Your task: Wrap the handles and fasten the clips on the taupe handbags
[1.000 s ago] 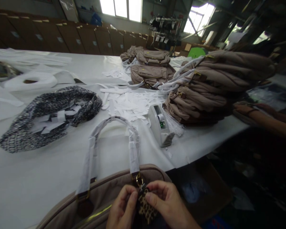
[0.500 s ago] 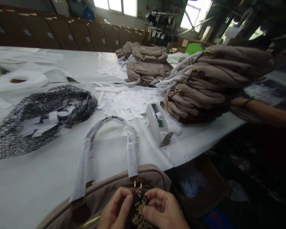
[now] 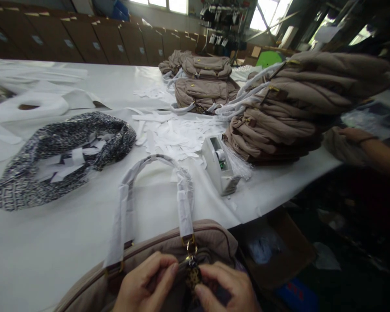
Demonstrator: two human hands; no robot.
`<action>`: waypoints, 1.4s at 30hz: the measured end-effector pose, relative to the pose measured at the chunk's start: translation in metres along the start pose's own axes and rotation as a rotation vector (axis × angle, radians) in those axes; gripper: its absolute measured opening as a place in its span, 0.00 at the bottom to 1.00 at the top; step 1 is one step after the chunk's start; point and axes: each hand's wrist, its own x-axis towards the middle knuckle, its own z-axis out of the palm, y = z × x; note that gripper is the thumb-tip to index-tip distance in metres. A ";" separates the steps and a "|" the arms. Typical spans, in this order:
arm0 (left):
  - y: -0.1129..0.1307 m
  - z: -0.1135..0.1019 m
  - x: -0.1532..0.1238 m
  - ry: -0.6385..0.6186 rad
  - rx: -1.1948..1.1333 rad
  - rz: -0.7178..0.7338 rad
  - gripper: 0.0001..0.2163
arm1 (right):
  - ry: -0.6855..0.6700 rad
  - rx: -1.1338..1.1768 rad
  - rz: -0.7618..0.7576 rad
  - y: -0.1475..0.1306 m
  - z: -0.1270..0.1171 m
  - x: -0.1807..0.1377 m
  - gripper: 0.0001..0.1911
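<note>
1. Right hand (image 3: 229,286): fingers pinch the leopard-print charm (image 3: 193,277), at the ring of the handbag (image 3: 94,286).
2. Left hand (image 3: 146,281): thumb and forefinger meet; whether they grip anything cannot be told.
3. The handbag sits at the near edge of the desk (image 3: 45,247).
4. Tape dispenser (image 3: 216,167): near the right edge.
5. Stacked bags (image 3: 279,117): farther along that edge.
6. Cartons (image 3: 107,41): beyond the far edge.

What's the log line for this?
left hand: pinched, contents unclear; right hand: holding leopard-print charm; bag: handle upright; tape dispenser: beyond bag
</note>
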 end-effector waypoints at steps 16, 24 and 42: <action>0.015 0.005 0.011 -0.094 -0.092 -0.064 0.13 | -0.003 -0.079 -0.079 -0.003 0.000 0.004 0.09; 0.013 0.004 0.015 -0.164 -0.314 -0.204 0.12 | 0.075 -0.089 -0.186 -0.008 0.001 0.009 0.08; 0.019 0.026 0.015 -0.019 -0.400 -0.272 0.16 | 0.104 0.008 0.167 -0.005 -0.011 0.013 0.10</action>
